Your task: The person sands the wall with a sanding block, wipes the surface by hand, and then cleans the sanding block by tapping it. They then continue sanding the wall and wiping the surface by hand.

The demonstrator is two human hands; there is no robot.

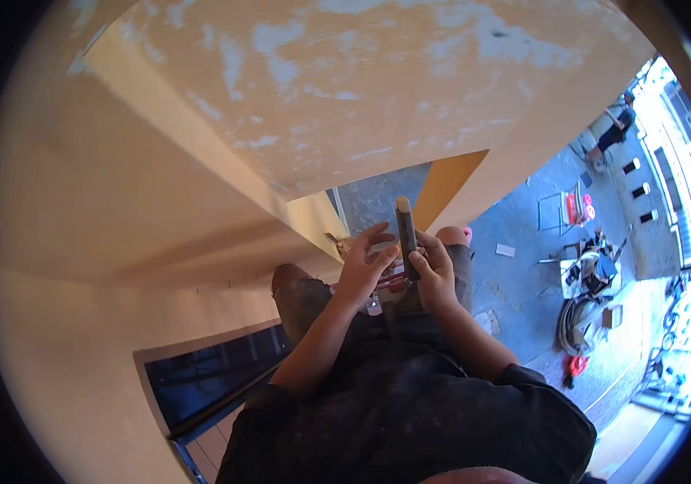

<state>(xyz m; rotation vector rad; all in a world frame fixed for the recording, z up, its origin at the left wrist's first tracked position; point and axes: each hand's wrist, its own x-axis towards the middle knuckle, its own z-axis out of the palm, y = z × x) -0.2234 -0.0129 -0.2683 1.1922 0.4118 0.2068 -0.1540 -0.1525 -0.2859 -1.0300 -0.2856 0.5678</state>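
My right hand (436, 273) is closed round a narrow, dark grey block (407, 242) with a light tan end, held upright in front of my waist. What exactly the block is, I cannot make out. Just left of it is my left hand (364, 264), its fingers apart and curved towards the block with nothing visible in them. Under my hands, between my knees, a reddish edge (394, 284) and a small metal piece (374, 305) show in part. Close in front stands a tan wall face (410, 89) with uneven whitish patches.
A plain tan wall (103, 202) rises on my left, above a dark window (208, 375). Far below on the right, the grey floor (490, 278) bears a metal-framed stand (559, 211), a cluttered table (591, 270) and coiled hose-like material (575, 327). A person (615, 129) stands far off.
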